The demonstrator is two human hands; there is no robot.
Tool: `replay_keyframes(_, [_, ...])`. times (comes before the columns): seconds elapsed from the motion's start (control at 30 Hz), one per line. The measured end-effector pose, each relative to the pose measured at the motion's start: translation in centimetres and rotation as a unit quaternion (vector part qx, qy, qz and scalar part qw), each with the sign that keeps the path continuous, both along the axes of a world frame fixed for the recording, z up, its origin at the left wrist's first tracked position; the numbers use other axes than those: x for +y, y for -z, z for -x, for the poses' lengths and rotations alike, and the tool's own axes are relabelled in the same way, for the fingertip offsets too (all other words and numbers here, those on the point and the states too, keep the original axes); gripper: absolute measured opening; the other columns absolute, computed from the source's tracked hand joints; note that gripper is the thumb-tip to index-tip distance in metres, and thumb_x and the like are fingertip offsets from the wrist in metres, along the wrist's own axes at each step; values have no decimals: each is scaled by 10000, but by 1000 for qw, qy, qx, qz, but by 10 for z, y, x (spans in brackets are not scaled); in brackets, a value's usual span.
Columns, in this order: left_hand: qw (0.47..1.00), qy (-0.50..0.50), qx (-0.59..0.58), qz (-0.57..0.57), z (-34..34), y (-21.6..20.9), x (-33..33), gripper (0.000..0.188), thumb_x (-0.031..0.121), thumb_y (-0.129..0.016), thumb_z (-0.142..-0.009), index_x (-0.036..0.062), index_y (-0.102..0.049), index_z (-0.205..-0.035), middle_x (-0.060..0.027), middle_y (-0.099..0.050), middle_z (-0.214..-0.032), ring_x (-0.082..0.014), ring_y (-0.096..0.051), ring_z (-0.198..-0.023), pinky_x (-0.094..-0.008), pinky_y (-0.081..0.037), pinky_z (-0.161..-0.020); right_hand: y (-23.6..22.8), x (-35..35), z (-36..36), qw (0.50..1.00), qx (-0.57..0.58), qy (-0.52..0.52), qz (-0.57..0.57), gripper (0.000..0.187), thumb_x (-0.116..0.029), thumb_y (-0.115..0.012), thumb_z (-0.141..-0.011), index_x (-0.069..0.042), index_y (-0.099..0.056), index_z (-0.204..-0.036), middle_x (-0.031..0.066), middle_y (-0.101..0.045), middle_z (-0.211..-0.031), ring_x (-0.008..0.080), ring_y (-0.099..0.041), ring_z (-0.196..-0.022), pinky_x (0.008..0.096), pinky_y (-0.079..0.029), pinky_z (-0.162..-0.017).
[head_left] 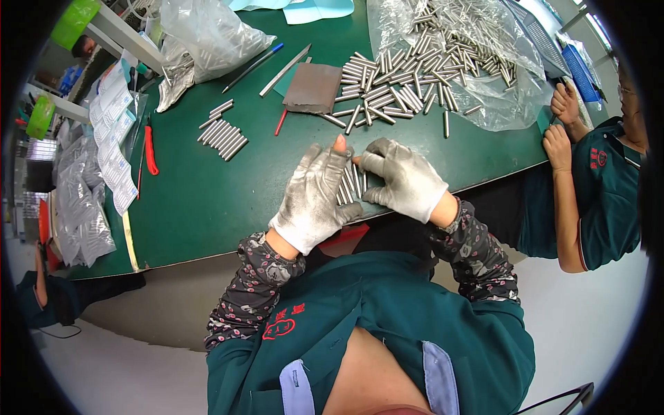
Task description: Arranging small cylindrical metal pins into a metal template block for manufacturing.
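Observation:
Both my hands wear white gloves with greyed fingers and bare fingertips showing. Between them, near the table's front edge, lies a row of short shiny metal pins [351,183] set side by side. My left hand [315,187] closes on the row from the left, its fingers at the far end and its thumb at the near end. From the right, my right hand [403,173] curls its fingers against the same pins. Farther left, a neat group of similar pins [223,137] lies on the green table [187,214]. A large loose heap of pins [394,83] spreads at the back right.
A brown block [312,88] sits beside the heap, near a steel ruler [285,70] and a pen [253,68]. Clear plastic [512,104] lies under part of the heap. Red-handled tool [150,150] and paper strips [114,138] are left. A co-worker [588,173] sits at right.

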State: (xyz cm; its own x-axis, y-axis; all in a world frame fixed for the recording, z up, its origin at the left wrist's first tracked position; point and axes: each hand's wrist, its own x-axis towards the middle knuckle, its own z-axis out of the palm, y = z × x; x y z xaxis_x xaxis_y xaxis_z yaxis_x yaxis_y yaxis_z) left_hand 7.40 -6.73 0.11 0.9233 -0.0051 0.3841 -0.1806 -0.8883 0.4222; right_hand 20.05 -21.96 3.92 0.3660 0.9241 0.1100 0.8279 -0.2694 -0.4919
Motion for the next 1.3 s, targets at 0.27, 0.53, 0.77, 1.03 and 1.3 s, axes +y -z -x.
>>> replay_keyframes(0.27, [999,25,11,-21,2,-26,-9,836,417,-733,-633,104,-413,-1340,-144,-484,-1292,-318,-369,-1276,-482,-241,-1080,-5,1,-19,979,-36,64,-189,261,-136,-630,-727,-55,-613,-974,104,-610,-963,289,-581,-903,385,-477,-783])
replay_keyframes(0.53, [990,60,95,-80,-2,-29,-10,648,426,-736,-609,131,-580,-1164,-81,-514,-1273,-300,-413,-1244,-507,-245,-1067,13,21,-28,983,-128,100,-89,314,-88,-641,-737,-80,-633,-1051,113,-571,-1034,304,-563,-921,381,-468,-787])
replay_keyframes(0.77, [992,57,97,-64,-1,-29,-9,650,394,-757,-590,129,-582,-1157,-73,-511,-1279,-294,-410,-1246,-503,-248,-1069,8,-9,-18,986,-54,93,-131,222,-72,-623,-743,-85,-650,-963,105,-601,-978,295,-584,-888,382,-481,-756])
replay_keyframes(1.03, [991,57,97,-72,-2,-31,-11,672,380,-766,-572,128,-576,-1165,-72,-499,-1294,-298,-403,-1251,-500,-251,-1071,24,-22,-22,956,37,214,-198,550,29,-578,-737,-81,-493,-1270,124,-624,-907,285,-607,-815,362,-487,-734])
replay_keyframes(1.3, [990,58,104,-77,-2,-33,-11,672,356,-773,-562,124,-573,-1160,-77,-497,-1291,-304,-404,-1248,-503,-256,-1069,32,-7,-29,891,172,266,-324,288,-8,-637,-730,-46,-621,-1015,70,-601,-818,151,-593,-719,260,-480,-671])
